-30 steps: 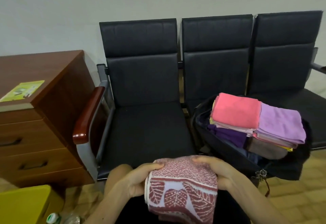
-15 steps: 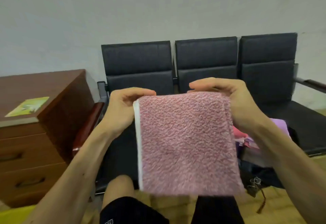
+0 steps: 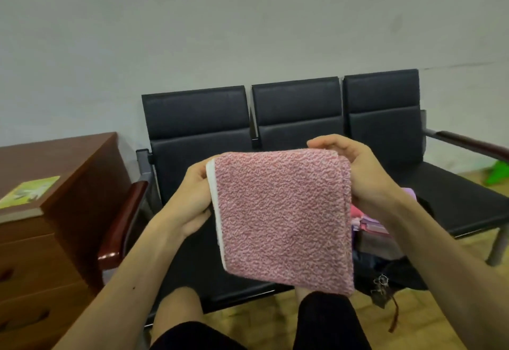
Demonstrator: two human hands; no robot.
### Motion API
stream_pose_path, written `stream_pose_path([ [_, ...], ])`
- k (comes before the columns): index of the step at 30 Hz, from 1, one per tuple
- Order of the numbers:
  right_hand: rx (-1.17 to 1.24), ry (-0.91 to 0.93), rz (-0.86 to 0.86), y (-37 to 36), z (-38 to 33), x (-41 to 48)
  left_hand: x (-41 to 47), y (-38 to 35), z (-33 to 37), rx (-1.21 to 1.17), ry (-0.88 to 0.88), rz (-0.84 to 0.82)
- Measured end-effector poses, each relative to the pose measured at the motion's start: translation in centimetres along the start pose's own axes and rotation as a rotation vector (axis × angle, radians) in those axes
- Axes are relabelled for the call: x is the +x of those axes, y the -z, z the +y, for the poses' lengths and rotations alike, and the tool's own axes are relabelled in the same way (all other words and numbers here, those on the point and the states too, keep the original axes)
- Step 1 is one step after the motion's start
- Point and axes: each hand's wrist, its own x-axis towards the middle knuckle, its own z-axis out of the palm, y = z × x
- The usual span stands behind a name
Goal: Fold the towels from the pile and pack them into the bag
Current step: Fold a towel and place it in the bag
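— Towel: where is it now?
— The pink towel (image 3: pixel 283 220) is folded to a thick square. It is held up in the air in front of the person, above the knees (image 3: pixel 179 311). A white border runs down its left side. It hangs a little tilted, with the lower edge more to the right.

— How do the hands hold it?
— The left hand (image 3: pixel 192 198) grips the left edge, along the white border. How its fingers lie behind the cloth is hidden. The right hand (image 3: pixel 366 173) grips the upper right corner: its fingers curl over the top edge, and the palm lies against the right side. Both forearms rise from the lower corners of the view, and the towel is between the two hands.

— And the bag?
— The dark bag (image 3: pixel 396 275) is open, low at the right, mostly hidden behind the towel and the right forearm. Folded towels (image 3: pixel 371 228) in pink and purple show in it. What it rests on, I cannot tell.

— What is around?
— Three black chairs (image 3: pixel 198 118) stand in a row against the grey wall (image 3: pixel 248 32). At the left, a green booklet (image 3: pixel 30 191) lies on the tabletop (image 3: pixel 68 156) of a brown drawer unit.
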Motion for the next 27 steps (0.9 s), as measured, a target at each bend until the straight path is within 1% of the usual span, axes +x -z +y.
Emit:
stream_pose_path([
  [2, 0.114, -0.141, 0.032, 0.1, 1.1, -0.7, 0.1, -0.9, -0.2, -0.094, 0.093, -0.044],
  [4, 0.242, -0.369, 0.135, 0.6, 3.4, -2.5, 0.5, -1.8, -0.5, -0.143, 0.162, -0.092],
  [5, 0.335, -0.452, 0.184, 0.6, 4.6, -2.9, 0.8, -2.0, -0.8, -0.154, 0.190, -0.111],
  [8, 0.632, -0.497, 0.191, 0.9, 7.8, -5.1, 1.9, -3.1, -2.0, -0.195, 0.319, -0.126],
  [10, 0.690, -0.534, 0.169, 0.9, 9.4, -6.1, 2.8, -3.6, -3.5, -0.251, 0.447, -0.090],
  [12, 0.596, -0.535, 0.117, 1.0, 10.9, -6.7, 3.8, -4.1, -5.1, -0.276, 0.550, -0.074],
  [13, 0.506, -0.510, 0.080, 0.9, 11.4, -6.8, 4.3, -4.3, -6.0, -0.274, 0.588, -0.078],
  [14, 0.424, -0.486, 0.084, 0.8, 11.6, -6.7, 4.7, -4.5, -6.7, -0.268, 0.621, -0.089],
  [17, 0.314, -0.483, 0.241, 2.4, 13.8, -6.1, 6.6, -5.7, -10.0, -0.316, 0.740, -0.150],
  [21, 0.233, -0.538, 0.411, 5.8, 16.4, -4.5, 9.2, -9.2, -15.5, -0.556, 0.921, -0.176],
  [23, 0.195, -0.592, 0.521, 8.2, 18.5, -3.7, 10.8, -11.4, -18.5, -0.603, 0.978, -0.245],
  [24, 0.194, -0.623, 0.563, 9.7, 19.8, -3.3, 11.8, -12.9, -19.6, -0.552, 0.969, -0.301],
  [25, 0.177, -0.658, 0.599, 10.9, 20.7, -3.1, 12.5, -14.3, -20.2, -0.428, 0.921, -0.359],
  [26, 0.171, -0.697, 0.628, 12.4, 22.0, -2.6, 13.8, -16.0, -21.4, -0.311, 0.863, -0.412],
  [27, 0.137, -0.734, 0.648, 13.8, 23.0, -2.4, 14.7, -17.3, -22.0, -0.199, 0.783, -0.424],
])
